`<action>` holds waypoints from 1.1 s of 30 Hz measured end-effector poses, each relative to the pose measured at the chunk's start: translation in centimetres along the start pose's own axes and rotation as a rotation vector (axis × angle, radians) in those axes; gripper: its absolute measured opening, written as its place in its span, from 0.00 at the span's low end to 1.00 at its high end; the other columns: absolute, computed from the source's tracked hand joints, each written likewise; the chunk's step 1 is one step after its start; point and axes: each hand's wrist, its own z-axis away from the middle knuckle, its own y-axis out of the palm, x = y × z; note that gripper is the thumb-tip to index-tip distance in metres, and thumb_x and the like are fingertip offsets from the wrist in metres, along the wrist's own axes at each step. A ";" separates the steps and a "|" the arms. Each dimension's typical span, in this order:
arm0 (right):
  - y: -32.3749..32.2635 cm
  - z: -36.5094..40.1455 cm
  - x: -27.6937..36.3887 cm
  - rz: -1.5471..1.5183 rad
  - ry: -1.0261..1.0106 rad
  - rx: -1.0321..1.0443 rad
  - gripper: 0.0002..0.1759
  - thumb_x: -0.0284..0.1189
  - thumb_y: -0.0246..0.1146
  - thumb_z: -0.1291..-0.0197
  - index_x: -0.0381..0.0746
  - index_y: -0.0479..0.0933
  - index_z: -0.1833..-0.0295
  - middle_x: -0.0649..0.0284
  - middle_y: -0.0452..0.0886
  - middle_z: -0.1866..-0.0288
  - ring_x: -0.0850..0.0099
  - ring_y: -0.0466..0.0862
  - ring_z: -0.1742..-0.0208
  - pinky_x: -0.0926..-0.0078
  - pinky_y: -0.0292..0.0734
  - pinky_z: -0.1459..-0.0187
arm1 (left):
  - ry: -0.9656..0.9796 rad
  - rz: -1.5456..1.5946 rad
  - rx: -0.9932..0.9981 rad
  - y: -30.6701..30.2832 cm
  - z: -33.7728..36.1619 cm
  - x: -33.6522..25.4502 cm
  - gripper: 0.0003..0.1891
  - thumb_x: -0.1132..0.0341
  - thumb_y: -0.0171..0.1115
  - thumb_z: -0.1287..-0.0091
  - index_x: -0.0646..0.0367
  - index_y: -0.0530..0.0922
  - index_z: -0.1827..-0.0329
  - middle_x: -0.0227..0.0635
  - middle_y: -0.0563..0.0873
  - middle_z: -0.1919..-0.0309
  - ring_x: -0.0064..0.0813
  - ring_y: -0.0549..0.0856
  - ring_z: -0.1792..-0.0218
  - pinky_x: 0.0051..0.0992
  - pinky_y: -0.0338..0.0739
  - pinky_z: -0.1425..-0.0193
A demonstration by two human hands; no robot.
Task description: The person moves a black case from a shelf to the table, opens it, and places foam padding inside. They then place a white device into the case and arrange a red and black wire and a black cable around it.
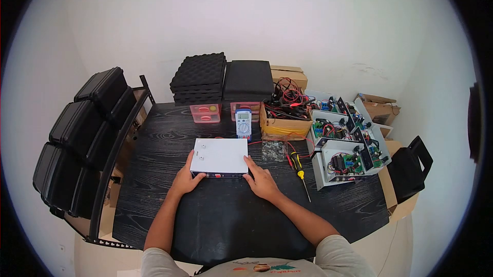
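Note:
A white metal instrument case (222, 157) lies on the dark table in front of me, its narrow dark front panel with a red part facing my body. My left hand (185, 179) grips its left side, thumb at the front corner. On the right side my right hand (261, 180) holds it, fingers on the top edge and thumb at the front. Just behind the case stands a blue and white multimeter (243, 123). To the right of my right hand lies a yellow and black screwdriver (298, 168), with red probe leads near it.
Open white cases with circuit boards (341, 159) crowd the right side. A cardboard box of cables (286, 125) stands behind. Black foam sheets (199, 74) are stacked on red drawer boxes (206, 113). Black hard cases (67, 174) fill a rack at left.

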 end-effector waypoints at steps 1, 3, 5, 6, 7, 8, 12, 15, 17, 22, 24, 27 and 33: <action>0.2 0.0 -0.2 0.006 -0.010 -0.017 0.41 0.38 0.62 0.20 0.47 0.54 0.09 0.46 0.63 0.11 0.53 0.76 0.20 0.53 0.73 0.32 | -0.005 -0.013 -0.005 0.0 0.0 -0.1 0.56 0.56 0.75 0.31 0.55 0.46 0.07 0.65 0.79 0.25 0.60 0.81 0.26 0.45 0.74 0.23; 0.4 0.0 -0.2 0.006 -0.015 -0.031 0.41 0.38 0.62 0.20 0.47 0.54 0.09 0.46 0.63 0.11 0.53 0.77 0.20 0.54 0.73 0.32 | 0.002 -0.017 -0.012 0.0 0.1 -0.3 0.56 0.56 0.75 0.31 0.55 0.46 0.07 0.64 0.80 0.27 0.61 0.81 0.27 0.45 0.75 0.23; 0.2 0.0 0.0 -0.006 -0.002 -0.026 0.41 0.37 0.62 0.20 0.48 0.54 0.09 0.47 0.64 0.11 0.53 0.77 0.21 0.54 0.73 0.32 | 0.014 -0.027 -0.023 0.0 0.0 -0.4 0.56 0.55 0.75 0.32 0.55 0.47 0.07 0.64 0.80 0.27 0.61 0.82 0.28 0.45 0.76 0.24; 0.3 0.0 -0.1 -0.004 0.002 -0.029 0.40 0.37 0.62 0.20 0.48 0.54 0.09 0.47 0.64 0.11 0.53 0.77 0.21 0.54 0.73 0.32 | 0.022 -0.036 -0.030 0.1 0.0 -0.3 0.56 0.55 0.75 0.32 0.55 0.47 0.08 0.64 0.81 0.28 0.61 0.82 0.28 0.45 0.76 0.24; 0.4 0.0 -0.1 -0.003 0.004 -0.033 0.40 0.37 0.62 0.20 0.48 0.55 0.09 0.47 0.64 0.11 0.53 0.77 0.21 0.54 0.73 0.31 | 0.030 -0.044 -0.037 0.2 0.0 -0.2 0.56 0.55 0.75 0.32 0.56 0.47 0.08 0.64 0.81 0.28 0.61 0.82 0.28 0.45 0.76 0.24; 0.4 -0.1 -0.2 0.000 0.005 -0.040 0.40 0.37 0.62 0.20 0.48 0.55 0.09 0.47 0.64 0.12 0.53 0.77 0.21 0.54 0.73 0.31 | 0.022 -0.043 -0.034 0.2 -0.1 -0.2 0.56 0.55 0.75 0.32 0.56 0.47 0.08 0.64 0.81 0.28 0.62 0.82 0.28 0.46 0.76 0.24; 0.1 -0.1 0.1 -0.010 0.005 -0.040 0.40 0.36 0.62 0.20 0.47 0.55 0.10 0.47 0.65 0.12 0.53 0.76 0.20 0.52 0.72 0.28 | 0.032 -0.041 -0.042 0.3 -0.2 -0.1 0.56 0.54 0.76 0.32 0.56 0.48 0.08 0.65 0.81 0.29 0.63 0.82 0.29 0.47 0.76 0.24; 0.2 0.0 0.0 -0.032 -0.015 -0.058 0.39 0.36 0.62 0.20 0.45 0.57 0.10 0.47 0.66 0.13 0.52 0.75 0.19 0.52 0.71 0.27 | 0.045 -0.068 -0.068 0.3 -0.1 0.2 0.56 0.53 0.76 0.32 0.56 0.49 0.08 0.65 0.82 0.30 0.64 0.83 0.30 0.47 0.77 0.25; 0.2 0.0 0.1 -0.028 -0.017 -0.075 0.38 0.35 0.63 0.21 0.43 0.59 0.12 0.47 0.68 0.14 0.51 0.75 0.19 0.52 0.71 0.26 | 0.046 -0.083 -0.075 0.4 0.0 0.1 0.56 0.53 0.76 0.32 0.57 0.49 0.08 0.66 0.83 0.31 0.64 0.84 0.31 0.46 0.78 0.27; 0.2 0.0 0.2 -0.032 -0.020 -0.086 0.40 0.38 0.63 0.22 0.43 0.57 0.11 0.46 0.68 0.14 0.50 0.75 0.19 0.50 0.72 0.27 | 0.081 -0.118 -0.117 0.6 0.0 0.4 0.55 0.51 0.76 0.32 0.57 0.51 0.08 0.65 0.86 0.36 0.62 0.87 0.35 0.46 0.80 0.30; 0.3 0.1 0.3 -0.023 -0.034 -0.084 0.40 0.38 0.62 0.21 0.44 0.56 0.11 0.47 0.68 0.13 0.50 0.74 0.18 0.49 0.72 0.28 | -0.005 -0.106 -0.090 0.2 0.4 -0.6 0.54 0.51 0.75 0.31 0.57 0.51 0.08 0.65 0.86 0.36 0.62 0.88 0.36 0.46 0.81 0.31; 0.1 0.1 0.3 0.000 -0.040 -0.091 0.40 0.39 0.62 0.21 0.43 0.56 0.10 0.46 0.69 0.14 0.49 0.76 0.20 0.49 0.73 0.28 | -0.026 -0.117 -0.094 0.3 0.4 -0.9 0.53 0.49 0.75 0.30 0.56 0.53 0.09 0.65 0.87 0.37 0.61 0.88 0.37 0.46 0.81 0.32; -0.1 0.3 1.0 0.029 0.097 -0.042 0.40 0.37 0.62 0.21 0.37 0.56 0.12 0.45 0.78 0.24 0.49 0.81 0.29 0.49 0.74 0.32 | -0.083 -0.146 -0.084 0.6 1.2 -1.5 0.53 0.48 0.74 0.30 0.58 0.53 0.10 0.64 0.85 0.35 0.61 0.86 0.35 0.46 0.80 0.31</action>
